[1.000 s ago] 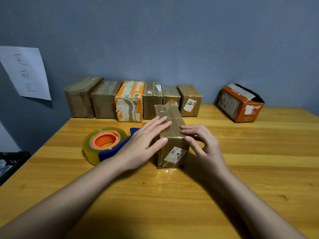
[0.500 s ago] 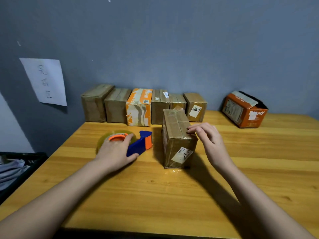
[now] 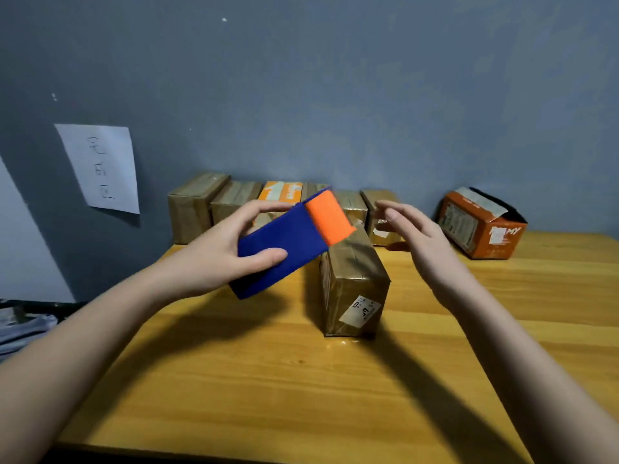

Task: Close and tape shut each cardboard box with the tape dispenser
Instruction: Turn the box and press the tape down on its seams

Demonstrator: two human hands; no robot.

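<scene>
My left hand (image 3: pixel 214 256) grips the blue and orange tape dispenser (image 3: pixel 294 239), lifted off the table with its orange end over the far top of a brown cardboard box (image 3: pixel 351 286). That box stands closed in the middle of the wooden table (image 3: pixel 301 396), a white label on its near face. My right hand (image 3: pixel 415 232) hovers with fingers spread, just right of the box's far end and apart from it. The tape roll itself is hidden behind the dispenser body and my hand.
A row of several closed boxes (image 3: pixel 197 205) lines the back wall. An orange box (image 3: pixel 482 226) with an open flap lies at the back right. A paper sheet (image 3: pixel 100 169) hangs on the wall at left. A dark bin (image 3: pixel 20 323) sits beside the table's left edge.
My left hand left the box, took hold of the tape dispenser on the table and lifted it over the box. My right hand came off the box top and now hovers.
</scene>
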